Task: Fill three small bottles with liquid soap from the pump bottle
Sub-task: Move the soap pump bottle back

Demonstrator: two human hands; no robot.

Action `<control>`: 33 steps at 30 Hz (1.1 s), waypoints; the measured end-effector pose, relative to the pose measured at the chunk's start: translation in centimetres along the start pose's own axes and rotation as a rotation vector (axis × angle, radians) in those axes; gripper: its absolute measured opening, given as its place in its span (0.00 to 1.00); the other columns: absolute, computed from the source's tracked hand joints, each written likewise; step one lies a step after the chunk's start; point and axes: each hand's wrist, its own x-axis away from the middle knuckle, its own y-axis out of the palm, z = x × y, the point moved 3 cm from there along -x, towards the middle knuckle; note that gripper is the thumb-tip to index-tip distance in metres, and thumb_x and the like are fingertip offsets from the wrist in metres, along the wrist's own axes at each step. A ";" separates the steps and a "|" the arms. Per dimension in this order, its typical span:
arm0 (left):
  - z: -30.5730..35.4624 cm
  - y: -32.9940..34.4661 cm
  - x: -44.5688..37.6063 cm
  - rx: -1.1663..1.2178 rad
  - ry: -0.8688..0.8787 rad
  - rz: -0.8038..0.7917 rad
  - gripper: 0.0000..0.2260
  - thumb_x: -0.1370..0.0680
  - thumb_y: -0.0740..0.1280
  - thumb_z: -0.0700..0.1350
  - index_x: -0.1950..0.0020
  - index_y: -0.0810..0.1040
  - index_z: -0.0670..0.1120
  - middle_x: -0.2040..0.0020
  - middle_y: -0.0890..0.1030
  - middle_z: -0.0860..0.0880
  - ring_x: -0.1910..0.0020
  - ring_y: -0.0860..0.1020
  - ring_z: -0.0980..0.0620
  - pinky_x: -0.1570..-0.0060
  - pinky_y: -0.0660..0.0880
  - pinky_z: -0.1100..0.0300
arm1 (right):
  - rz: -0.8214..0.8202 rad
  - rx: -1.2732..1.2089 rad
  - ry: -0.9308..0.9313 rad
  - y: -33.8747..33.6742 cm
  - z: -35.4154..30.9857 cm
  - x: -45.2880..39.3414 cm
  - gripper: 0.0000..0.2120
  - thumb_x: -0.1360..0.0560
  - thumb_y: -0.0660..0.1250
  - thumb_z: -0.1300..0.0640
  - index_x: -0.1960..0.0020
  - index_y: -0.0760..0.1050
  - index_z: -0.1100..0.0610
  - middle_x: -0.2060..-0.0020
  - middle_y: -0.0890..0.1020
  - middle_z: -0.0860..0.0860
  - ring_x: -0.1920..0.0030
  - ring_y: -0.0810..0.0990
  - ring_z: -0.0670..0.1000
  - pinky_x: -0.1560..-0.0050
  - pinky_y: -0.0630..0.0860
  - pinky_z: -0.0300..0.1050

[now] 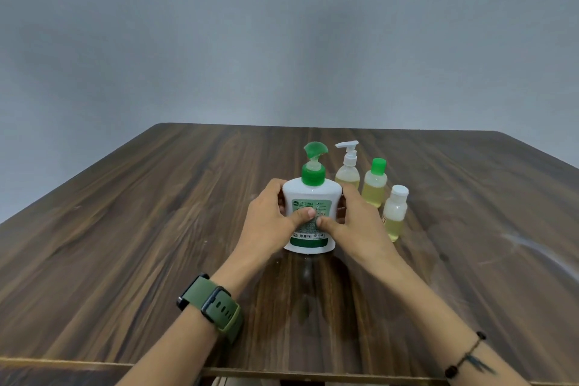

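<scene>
While both hands, left hand [272, 219] and right hand [354, 222], clasp the upright pump bottle [310, 213] mid-table [125, 229], three small bottles [374, 186], apparently filled, stand just beside the right hand.

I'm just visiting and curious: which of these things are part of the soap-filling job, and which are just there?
Part of the job:
- pump bottle, held by the left hand and right hand
- white-pump small bottle
- green-cap small bottle
- white-cap small bottle

Just there:
- wooden table
- green watch
- bead bracelet

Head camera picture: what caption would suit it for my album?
Both hands hold the pump bottle beside three small bottles.
</scene>
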 end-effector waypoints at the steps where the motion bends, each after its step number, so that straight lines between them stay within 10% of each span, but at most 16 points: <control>1: 0.1 -0.1 -0.1 -0.020 0.008 0.002 0.16 0.32 0.74 0.44 0.48 0.72 0.50 0.58 0.77 0.59 0.59 0.75 0.65 0.64 0.72 0.77 | -0.009 0.007 0.005 0.0 -0.1 -0.2 0.22 0.31 0.72 0.59 0.41 0.68 0.53 0.48 0.79 0.49 0.51 0.77 0.47 0.56 0.74 0.35; 4: 1.2 -1.3 -1.5 -0.067 0.042 0.030 0.16 0.32 0.74 0.45 0.48 0.72 0.51 0.59 0.77 0.60 0.59 0.74 0.68 0.65 0.71 0.77 | -0.041 0.023 -0.015 -0.6 -2.2 -2.2 0.20 0.32 0.72 0.60 0.46 0.67 0.52 0.54 0.77 0.46 0.57 0.76 0.43 0.66 0.71 0.26; 8: 2.9 -4.6 -8.5 -0.074 0.046 0.094 0.13 0.30 0.72 0.46 0.47 0.74 0.50 0.59 0.77 0.59 0.61 0.75 0.67 0.70 0.70 0.77 | -0.028 0.066 -0.087 -1.5 -6.6 -9.5 0.22 0.34 0.71 0.64 0.43 0.66 0.60 0.49 0.79 0.56 0.50 0.79 0.56 0.51 0.77 0.48; 12: 1.1 -6.6 -18.3 -0.114 0.004 0.086 0.11 0.28 0.71 0.43 0.48 0.75 0.45 0.53 0.80 0.49 0.58 0.78 0.55 0.63 0.71 0.69 | -0.122 0.187 -0.052 0.7 -8.2 -20.4 0.25 0.34 0.72 0.64 0.41 0.65 0.63 0.46 0.76 0.60 0.48 0.77 0.58 0.51 0.76 0.50; 17: -6.8 -6.4 -28.7 -0.221 -0.071 0.053 0.11 0.28 0.71 0.41 0.47 0.76 0.40 0.49 0.81 0.42 0.53 0.77 0.49 0.55 0.71 0.60 | -0.186 0.251 0.057 6.9 -4.6 -32.0 0.19 0.34 0.72 0.62 0.46 0.71 0.63 0.48 0.79 0.58 0.55 0.76 0.54 0.63 0.75 0.42; 33: -20.6 -5.0 -47.3 -0.257 -0.201 -0.035 0.14 0.26 0.68 0.38 0.41 0.74 0.40 0.43 0.80 0.41 0.50 0.76 0.51 0.50 0.70 0.62 | -0.211 0.147 0.067 17.3 4.3 -51.8 0.15 0.32 0.70 0.61 0.47 0.71 0.63 0.49 0.79 0.59 0.51 0.77 0.58 0.52 0.75 0.52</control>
